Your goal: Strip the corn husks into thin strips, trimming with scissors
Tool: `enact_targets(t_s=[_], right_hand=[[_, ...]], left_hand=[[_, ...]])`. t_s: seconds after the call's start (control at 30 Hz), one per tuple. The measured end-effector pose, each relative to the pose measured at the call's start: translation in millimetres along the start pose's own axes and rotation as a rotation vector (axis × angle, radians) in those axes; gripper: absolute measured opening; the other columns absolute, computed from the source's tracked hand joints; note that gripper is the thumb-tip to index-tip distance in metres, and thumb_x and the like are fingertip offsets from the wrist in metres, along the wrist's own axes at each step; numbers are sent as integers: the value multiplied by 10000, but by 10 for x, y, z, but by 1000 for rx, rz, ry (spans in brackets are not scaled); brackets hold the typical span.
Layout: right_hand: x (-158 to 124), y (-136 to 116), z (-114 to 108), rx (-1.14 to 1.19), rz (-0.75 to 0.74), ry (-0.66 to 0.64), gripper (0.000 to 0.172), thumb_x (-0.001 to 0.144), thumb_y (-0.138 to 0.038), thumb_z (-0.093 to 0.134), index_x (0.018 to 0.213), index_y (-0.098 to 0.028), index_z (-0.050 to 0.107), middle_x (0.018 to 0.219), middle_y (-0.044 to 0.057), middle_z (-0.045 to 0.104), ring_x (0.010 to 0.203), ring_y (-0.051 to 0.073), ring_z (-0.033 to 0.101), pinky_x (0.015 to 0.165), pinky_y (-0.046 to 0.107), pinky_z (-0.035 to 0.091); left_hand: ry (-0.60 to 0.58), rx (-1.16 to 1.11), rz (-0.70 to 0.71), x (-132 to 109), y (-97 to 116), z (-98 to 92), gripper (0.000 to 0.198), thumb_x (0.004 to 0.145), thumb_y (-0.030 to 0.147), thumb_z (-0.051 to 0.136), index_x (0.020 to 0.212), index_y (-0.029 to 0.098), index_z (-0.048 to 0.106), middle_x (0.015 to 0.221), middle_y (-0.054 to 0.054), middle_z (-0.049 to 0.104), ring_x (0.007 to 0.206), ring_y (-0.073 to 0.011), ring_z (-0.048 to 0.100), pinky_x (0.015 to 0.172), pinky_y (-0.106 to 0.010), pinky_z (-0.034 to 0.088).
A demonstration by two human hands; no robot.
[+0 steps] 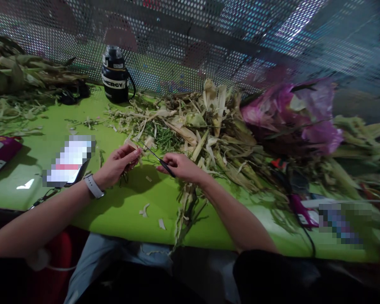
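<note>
Both hands are hovering close together just above the green surface (120,211). The left hand (118,164), wearing a pale watch (93,186) on the wrist, is pinching a pale husk piece (131,146) between its closed fingertips. The right hand (181,166) is curling shut around a thin dark tool (151,154), which is slanting up and left so that its tip is sitting just beside the husk piece. Small pale scraps (144,209) are lying below the hands near the front edge. Beyond the right hand a big pile of husks (209,126) is spreading across the surface, with a pink bag (291,114) lying further right. A phone (69,160) is lying just left of the left hand, and a black bottle (115,76) is standing at the back against a mesh screen (190,38).
</note>
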State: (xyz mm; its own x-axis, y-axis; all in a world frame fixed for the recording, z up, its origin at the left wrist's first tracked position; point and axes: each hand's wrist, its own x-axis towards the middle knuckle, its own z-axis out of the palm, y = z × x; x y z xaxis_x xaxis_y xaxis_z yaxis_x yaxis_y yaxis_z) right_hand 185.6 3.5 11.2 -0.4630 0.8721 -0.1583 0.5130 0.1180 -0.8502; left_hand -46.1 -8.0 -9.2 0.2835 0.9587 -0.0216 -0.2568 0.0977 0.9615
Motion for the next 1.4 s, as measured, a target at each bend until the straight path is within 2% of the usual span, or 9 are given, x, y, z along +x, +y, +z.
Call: enact_targets(t_s=[0.17,0.27,0.47,0.57,0.67,0.87,0.97,1.17,1.4], right_hand=[[-35,-27,14,129,-12,8,496,661,-609,743,704,-190,481,571,-69,395,527,80,378,498,224,265],[-74,-57,-67,130,-7,-20,468,668,-557,768,745,-189,489,619,-58,447,569,89,420,529,225,306],[-116,-19,-363,39,49,-336,436,711,-538,750,785,-173,523,667,-30,515,598,95,459,550,233,336],[-104,14,-405,31,39,-393,447,728,-566,725,776,-172,520,677,-24,518,596,91,463,553,236,342],[-88,27,-383,-7,26,-389,447,735,-573,714,770,-174,516,661,-34,495,577,81,424,536,231,316],[-77,5,-302,-92,41,-363,411,714,-517,757,770,-173,538,672,-29,504,584,83,413,523,229,300],[-69,-9,-259,-85,28,-325,423,710,-525,755,743,-179,513,638,-43,466,574,84,392,512,228,287],[-68,-30,-247,-103,39,-331,409,725,-518,744,754,-183,512,653,-34,488,584,95,416,522,237,307],[-69,-25,-222,-89,50,-296,432,689,-526,767,736,-175,518,619,-46,470,556,81,390,505,230,279]], left_hand=[[8,38,-24,1,2,-11,224,787,374,751,887,184,686,713,26,531,564,-47,434,490,-165,312],[-7,49,-60,3,13,-17,249,765,409,761,843,179,707,687,17,543,544,-51,430,479,-172,311],[-99,179,-128,-11,40,-40,241,773,406,738,825,172,761,606,7,528,523,-60,408,470,-184,293],[-170,272,-141,-29,62,-29,247,785,403,715,820,163,761,581,10,525,506,-62,389,456,-195,265],[-214,345,-146,-44,82,-4,274,800,414,690,842,154,767,556,13,516,489,-65,369,447,-205,240],[-257,357,-180,-48,67,17,277,778,424,708,826,159,773,635,-34,618,527,-91,453,464,-212,298],[-277,370,-174,-44,48,18,271,793,420,700,828,160,772,587,-24,594,494,-85,436,440,-207,281],[-210,322,-152,-48,53,39,268,770,418,714,790,155,762,556,-22,591,463,-88,449,416,-203,308],[-232,334,-158,-47,61,24,289,797,428,689,831,149,758,554,-2,533,474,-78,397,435,-208,279]])
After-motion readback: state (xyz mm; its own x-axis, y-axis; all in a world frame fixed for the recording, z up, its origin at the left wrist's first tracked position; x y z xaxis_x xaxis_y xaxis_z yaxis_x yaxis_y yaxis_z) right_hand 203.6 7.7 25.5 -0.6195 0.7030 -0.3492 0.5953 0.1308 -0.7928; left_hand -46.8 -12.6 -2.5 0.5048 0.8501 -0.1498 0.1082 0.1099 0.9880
